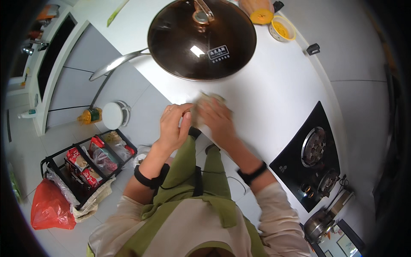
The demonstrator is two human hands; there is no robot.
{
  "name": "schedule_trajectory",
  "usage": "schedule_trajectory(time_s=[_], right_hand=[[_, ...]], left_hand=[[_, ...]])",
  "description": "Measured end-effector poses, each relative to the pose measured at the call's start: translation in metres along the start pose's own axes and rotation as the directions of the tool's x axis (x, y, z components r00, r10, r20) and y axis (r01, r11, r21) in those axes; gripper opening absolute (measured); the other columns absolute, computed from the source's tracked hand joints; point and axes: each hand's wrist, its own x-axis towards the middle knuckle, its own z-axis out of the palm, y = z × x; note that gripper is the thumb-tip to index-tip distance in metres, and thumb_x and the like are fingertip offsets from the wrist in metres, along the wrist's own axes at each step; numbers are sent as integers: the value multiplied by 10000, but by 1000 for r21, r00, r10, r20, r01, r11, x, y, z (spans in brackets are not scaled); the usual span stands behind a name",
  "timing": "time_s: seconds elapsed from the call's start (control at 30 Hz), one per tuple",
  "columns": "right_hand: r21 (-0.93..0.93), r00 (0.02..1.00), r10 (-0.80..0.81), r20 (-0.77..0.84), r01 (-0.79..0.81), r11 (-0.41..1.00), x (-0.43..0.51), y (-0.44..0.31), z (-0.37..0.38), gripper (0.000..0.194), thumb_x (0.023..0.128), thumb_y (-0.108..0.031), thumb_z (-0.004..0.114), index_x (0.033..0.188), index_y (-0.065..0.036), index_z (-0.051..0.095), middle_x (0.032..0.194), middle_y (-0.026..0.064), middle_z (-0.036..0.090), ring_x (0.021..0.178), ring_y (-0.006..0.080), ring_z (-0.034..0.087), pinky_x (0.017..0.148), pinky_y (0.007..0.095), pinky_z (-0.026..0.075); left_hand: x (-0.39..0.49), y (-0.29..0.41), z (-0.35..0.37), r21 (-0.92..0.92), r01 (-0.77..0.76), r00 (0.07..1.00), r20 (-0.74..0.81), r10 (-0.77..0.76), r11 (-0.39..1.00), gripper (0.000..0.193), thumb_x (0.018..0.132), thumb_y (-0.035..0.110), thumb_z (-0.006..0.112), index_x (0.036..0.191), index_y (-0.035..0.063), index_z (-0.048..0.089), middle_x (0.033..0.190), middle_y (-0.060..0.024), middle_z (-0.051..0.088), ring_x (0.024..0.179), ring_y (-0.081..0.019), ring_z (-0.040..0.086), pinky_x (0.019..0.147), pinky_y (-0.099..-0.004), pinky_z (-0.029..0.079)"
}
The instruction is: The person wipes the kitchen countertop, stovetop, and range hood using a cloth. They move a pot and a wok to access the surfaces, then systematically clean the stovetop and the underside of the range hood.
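A beige cloth (196, 119) is bunched near the front edge of the white countertop (253, 93). Flat over the cloth lies my right hand (216, 117), blurred, its fingers pointing away from me. My left hand (175, 123) is at the cloth's left side, in front of the counter edge. Its thumb and index finger reach the cloth's border, but whether they pinch it is unclear. Just beyond both hands stands a wok with a dark glass lid (179, 41); its metal handle (120, 61) sticks out to the left past the counter edge.
A cut pumpkin (261, 16) and a yellow-rimmed bowl (282, 29) sit at the back right. A black gas hob (308, 160) is set into the counter at right, with a metal pot (318, 225) beyond. On the floor at left are a black rack (80, 199), oil bottle (90, 116) and red bag (53, 207).
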Motion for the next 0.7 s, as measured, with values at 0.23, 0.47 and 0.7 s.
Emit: schedule_trajectory(time_s=[0.23, 0.47, 0.7], right_hand=[[-137, 928, 330, 175, -309, 941, -83, 10, -44, 532, 822, -44, 562, 1346, -71, 473, 1476, 136, 343, 1396, 374, 230, 1102, 545, 185], [-185, 988, 143, 49, -132, 974, 60, 5, 13, 518, 883, -110, 537, 1386, -105, 411, 1432, 136, 393, 1348, 384, 298, 1094, 531, 212], [-60, 983, 136, 120, -130, 990, -41, -1, -28, 517, 816, -65, 592, 1324, -81, 495, 1436, 117, 399, 1368, 341, 291, 1094, 519, 223]], left_hand=[[9, -4, -25, -49, 23, 993, -114, -29, 999, 167, 877, 9, 523, 1026, -20, 593, 744, -81, 576, 662, -204, 522, 642, -308, 417], [6, -6, -32, -41, 21, 993, -114, -25, 999, 186, 902, 15, 492, 1058, -36, 580, 751, -93, 582, 667, -194, 551, 638, -293, 436], [23, -8, -46, -71, -75, 988, -138, 64, 995, 198, 893, 12, 496, 1069, -35, 575, 737, -91, 579, 673, -194, 550, 644, -295, 434]])
